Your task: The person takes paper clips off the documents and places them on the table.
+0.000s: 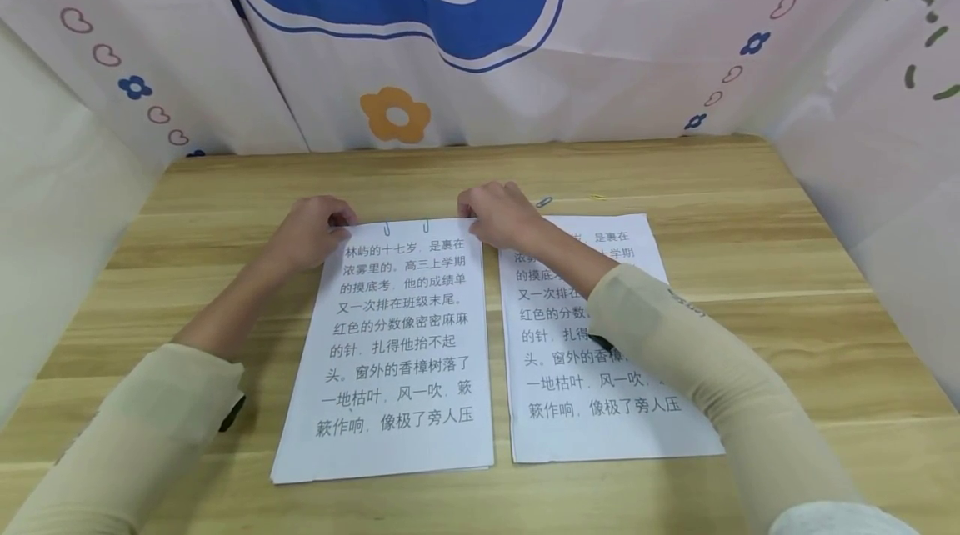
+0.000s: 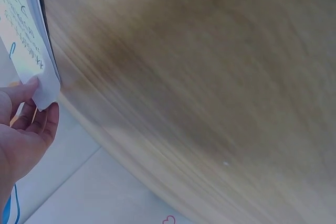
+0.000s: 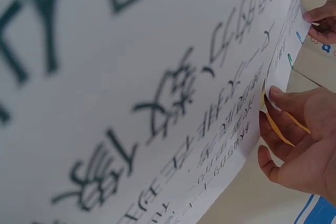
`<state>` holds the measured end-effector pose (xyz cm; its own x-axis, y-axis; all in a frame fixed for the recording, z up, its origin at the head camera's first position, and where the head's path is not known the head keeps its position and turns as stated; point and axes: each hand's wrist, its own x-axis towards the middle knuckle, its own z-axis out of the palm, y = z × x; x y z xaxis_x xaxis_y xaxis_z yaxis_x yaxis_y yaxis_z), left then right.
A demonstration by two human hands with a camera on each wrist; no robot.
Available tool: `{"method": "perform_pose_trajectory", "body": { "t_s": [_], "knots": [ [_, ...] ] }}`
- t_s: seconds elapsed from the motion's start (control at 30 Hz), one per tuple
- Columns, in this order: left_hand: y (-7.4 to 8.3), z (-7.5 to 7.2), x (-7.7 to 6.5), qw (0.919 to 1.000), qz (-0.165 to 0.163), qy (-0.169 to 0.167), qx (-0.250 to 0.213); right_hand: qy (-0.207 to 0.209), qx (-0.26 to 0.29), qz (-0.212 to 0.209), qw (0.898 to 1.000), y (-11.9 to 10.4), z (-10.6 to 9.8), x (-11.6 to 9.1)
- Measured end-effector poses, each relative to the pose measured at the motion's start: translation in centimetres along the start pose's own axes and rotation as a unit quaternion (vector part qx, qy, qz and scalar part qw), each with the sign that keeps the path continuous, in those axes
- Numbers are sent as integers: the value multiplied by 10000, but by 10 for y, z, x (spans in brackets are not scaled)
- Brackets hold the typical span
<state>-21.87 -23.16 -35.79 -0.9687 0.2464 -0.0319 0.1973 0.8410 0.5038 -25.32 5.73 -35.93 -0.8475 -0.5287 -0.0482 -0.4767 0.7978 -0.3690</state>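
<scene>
pale wood counter (image 1: 765, 268), printed curtain (image 1: 622, 85) behind. clipped paper stack (image 1: 405, 360) lies just left of the second stack (image 1: 555, 435); left hand (image 1: 311, 232) pinches the clipped one's top-left corner, right hand (image 1: 501, 214) its top-right. judged best: keep edges flush, corners level, paper clips (image 1: 426, 227) undisturbed.

Your left stack (image 1: 405, 360) and right stack (image 1: 562, 437) are white paper with black characters (image 1: 401, 325). The attached clips (image 3: 290, 61) are blue and green; your loose clips (image 1: 544, 202), blue and yellow. You wear beige sleeves (image 1: 146, 418); your table (image 1: 810, 310) is pale, streaky wood-grain, your white backdrop (image 1: 615, 97) patterned with blue flowers (image 1: 135, 87), pink hearts (image 1: 107, 55) and an orange flower (image 1: 374, 113).
</scene>
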Motion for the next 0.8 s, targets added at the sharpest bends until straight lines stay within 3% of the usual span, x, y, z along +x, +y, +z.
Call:
{"method": "perform_pose_trajectory", "body": {
  "t_s": [0.5, 0.8],
  "knots": [
    [0, -2, -4, 9998, 28, 99, -165, -16, 1044, 77, 9945, 0, -2, -3],
    [-2, -3, -5, 9994, 96, 149, -290, -32, 1208, -10, 9927, 1, -2, -4]
  ]
}}
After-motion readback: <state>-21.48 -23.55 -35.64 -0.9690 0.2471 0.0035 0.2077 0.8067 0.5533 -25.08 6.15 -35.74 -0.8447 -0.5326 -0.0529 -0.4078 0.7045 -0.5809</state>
